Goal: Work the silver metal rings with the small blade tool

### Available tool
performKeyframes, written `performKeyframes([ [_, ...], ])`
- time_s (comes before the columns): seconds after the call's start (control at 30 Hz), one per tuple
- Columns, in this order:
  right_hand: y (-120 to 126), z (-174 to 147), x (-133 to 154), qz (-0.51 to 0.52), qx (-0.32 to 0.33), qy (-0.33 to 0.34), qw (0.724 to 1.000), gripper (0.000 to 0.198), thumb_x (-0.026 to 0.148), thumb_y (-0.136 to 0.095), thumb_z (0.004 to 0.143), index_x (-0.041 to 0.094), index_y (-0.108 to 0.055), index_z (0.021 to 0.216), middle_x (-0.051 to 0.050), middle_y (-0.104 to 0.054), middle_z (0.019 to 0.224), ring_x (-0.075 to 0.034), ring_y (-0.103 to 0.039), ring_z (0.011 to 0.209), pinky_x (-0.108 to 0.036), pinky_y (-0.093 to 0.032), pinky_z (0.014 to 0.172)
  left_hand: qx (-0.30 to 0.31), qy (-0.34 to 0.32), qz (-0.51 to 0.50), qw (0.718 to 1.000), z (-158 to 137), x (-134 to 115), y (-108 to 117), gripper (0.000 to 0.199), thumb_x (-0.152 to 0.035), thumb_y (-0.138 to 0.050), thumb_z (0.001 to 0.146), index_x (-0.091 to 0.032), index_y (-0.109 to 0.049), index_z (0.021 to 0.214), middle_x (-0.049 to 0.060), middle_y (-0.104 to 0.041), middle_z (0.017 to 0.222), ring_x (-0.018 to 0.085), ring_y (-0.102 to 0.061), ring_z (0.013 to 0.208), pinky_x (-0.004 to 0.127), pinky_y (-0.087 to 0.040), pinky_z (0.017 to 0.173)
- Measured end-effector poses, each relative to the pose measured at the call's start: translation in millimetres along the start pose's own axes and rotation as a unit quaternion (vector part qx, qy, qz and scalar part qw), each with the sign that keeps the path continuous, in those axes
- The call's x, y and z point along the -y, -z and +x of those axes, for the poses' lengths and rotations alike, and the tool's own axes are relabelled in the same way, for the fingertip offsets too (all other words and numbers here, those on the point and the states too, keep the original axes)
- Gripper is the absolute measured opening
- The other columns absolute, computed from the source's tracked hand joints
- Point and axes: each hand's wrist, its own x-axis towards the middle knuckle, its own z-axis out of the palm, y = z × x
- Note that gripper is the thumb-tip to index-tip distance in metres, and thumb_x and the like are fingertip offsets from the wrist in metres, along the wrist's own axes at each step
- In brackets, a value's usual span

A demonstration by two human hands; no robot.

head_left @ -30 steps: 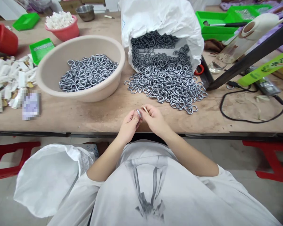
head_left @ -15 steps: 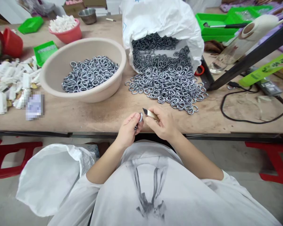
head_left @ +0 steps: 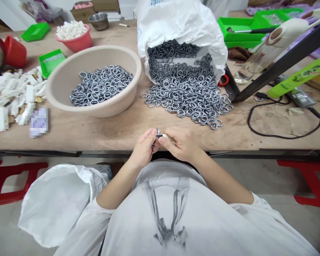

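My left hand (head_left: 144, 147) is closed on a grey ring (head_left: 158, 131), pinched between thumb and fingers, with more grey showing under the fingers. My right hand (head_left: 181, 144) grips a small knife (head_left: 160, 136) with a dark slanted blade and a pale handle, mostly covered by the fingers. The blade lies against or just in front of the ring; exact contact is too small to tell. Beyond the hands, a heap of grey rings (head_left: 192, 96) spills from a white sack (head_left: 176, 21). A beige basin (head_left: 96, 110) at left holds more rings.
White pieces (head_left: 13, 92) lie at far left, near a green tray (head_left: 52, 62) and a pink bowl (head_left: 74, 44). A dark metal bar (head_left: 280, 64), a bottle (head_left: 252, 67) and a black cable (head_left: 249, 124) stand or lie at right. An open white bag (head_left: 53, 202) sits below the table edge.
The knife has moved left and turned nearly level, its blade now at the ring in my left hand. My right hand has come closer to my left hand.
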Motion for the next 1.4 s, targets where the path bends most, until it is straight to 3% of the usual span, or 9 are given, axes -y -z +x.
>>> performKeyframes([
  [0.2, -0.9, -0.4, -2.3, -0.001, 0.017, -0.019, 1.000, 0.045, 0.048, -0.043, 0.099, 0.021, -0.042, 0.064, 0.003, -0.045, 0.060, -0.011, -0.038, 0.056, -0.028, -0.024, 0.058, 0.009, 0.002, -0.003, 1.000, -0.5, 3.2, 2.0, 0.049, -0.057, -0.076, 0.076, -0.018, -0.046, 0.070, -0.007, -0.040, 0.055, 0.004, -0.031, 0.044, 0.017, -0.020, 0.041],
  [0.3, -2.4, 8.3, -21.2, -0.059, 0.018, -0.114, 0.992, 0.049, 0.052, -0.038, 0.100, 0.021, -0.047, 0.063, 0.000, -0.050, 0.058, -0.013, -0.043, 0.057, -0.028, -0.024, 0.058, 0.074, 0.006, 0.002, 0.997, -4.6, 3.2, 3.4, 0.049, -0.055, -0.073, 0.080, -0.016, -0.047, 0.067, -0.005, -0.040, 0.057, 0.004, -0.032, 0.046, 0.017, -0.021, 0.042],
  [0.4, -3.3, 27.2, -46.0, -0.168, 0.027, -0.228, 0.958, 0.044, 0.050, -0.040, 0.100, 0.020, -0.061, 0.076, -0.004, -0.066, 0.071, -0.018, -0.057, 0.068, -0.029, -0.028, 0.061, 0.109, 0.009, 0.001, 0.994, -7.5, 0.7, 4.8, 0.048, -0.054, -0.071, 0.083, -0.015, -0.049, 0.065, -0.004, -0.042, 0.058, 0.003, -0.033, 0.046, 0.017, -0.023, 0.042],
  [0.53, -4.6, 60.9, -61.8, -0.281, 0.063, -0.254, 0.923, 0.033, 0.044, -0.057, 0.094, 0.020, -0.065, 0.116, -0.012, -0.073, 0.114, -0.028, -0.068, 0.094, -0.031, -0.040, 0.070, 0.042, 0.009, -0.008, 0.999, -3.2, -3.9, 10.5, 0.040, -0.049, -0.075, 0.080, -0.014, -0.057, 0.071, -0.001, -0.053, 0.064, 0.003, -0.038, 0.046, 0.016, -0.023, 0.040],
  [0.7, -4.8, 86.1, -60.4, -0.350, 0.117, -0.283, 0.885, 0.032, 0.027, -0.045, 0.101, 0.011, -0.064, 0.121, -0.021, -0.070, 0.120, -0.032, -0.069, 0.104, -0.036, -0.048, 0.079, -0.030, 0.014, -0.036, 0.999, 7.3, -8.0, 21.2, 0.033, -0.029, -0.078, 0.072, -0.014, -0.069, 0.100, 0.001, -0.063, 0.069, 0.004, -0.044, 0.046, 0.014, -0.024, 0.037],
  [0.9, -5.2, 79.1, -63.0, -0.363, 0.116, -0.235, 0.894, 0.034, 0.032, -0.046, 0.101, 0.019, -0.061, 0.128, -0.017, -0.066, 0.123, -0.029, -0.069, 0.098, -0.035, -0.047, 0.074, -0.062, 0.062, -0.105, 0.991, 16.1, -15.2, 28.0, 0.020, -0.030, -0.071, 0.073, -0.013, -0.061, 0.078, 0.002, -0.063, 0.069, 0.005, -0.045, 0.046, 0.013, -0.023, 0.034],
  [1.03, -6.7, 77.6, -62.2, -0.349, 0.136, -0.186, 0.908, 0.031, 0.020, -0.043, 0.100, 0.020, -0.066, 0.120, -0.016, -0.066, 0.117, -0.028, -0.068, 0.096, -0.035, -0.044, 0.071, -0.067, 0.057, -0.103, 0.991, 16.4, -17.1, 27.8, 0.026, -0.032, -0.075, 0.072, -0.015, -0.056, 0.076, -0.001, -0.061, 0.068, 0.004, -0.044, 0.045, 0.012, -0.022, 0.034],
  [1.27, -7.2, 73.6, -67.8, -0.349, 0.093, -0.228, 0.904, 0.034, 0.036, -0.056, 0.097, 0.014, -0.065, 0.120, -0.019, -0.063, 0.120, -0.029, -0.068, 0.088, -0.035, -0.042, 0.067, -0.087, 0.019, -0.035, 0.995, 14.2, -13.2, 26.5, 0.033, -0.035, -0.080, 0.067, -0.016, -0.056, 0.078, -0.006, -0.052, 0.062, 0.003, -0.038, 0.043, 0.013, -0.021, 0.034],
  [1.4, -4.2, 68.4, -69.1, -0.321, 0.091, -0.226, 0.915, 0.026, 0.032, -0.053, 0.097, 0.016, -0.068, 0.112, -0.017, -0.067, 0.115, -0.027, -0.066, 0.087, -0.035, -0.041, 0.069, -0.088, 0.011, 0.014, 0.996, 13.9, -11.3, 23.3, 0.032, -0.038, -0.079, 0.068, -0.016, -0.057, 0.076, -0.006, -0.048, 0.060, 0.003, -0.035, 0.042, 0.013, -0.019, 0.035],
])
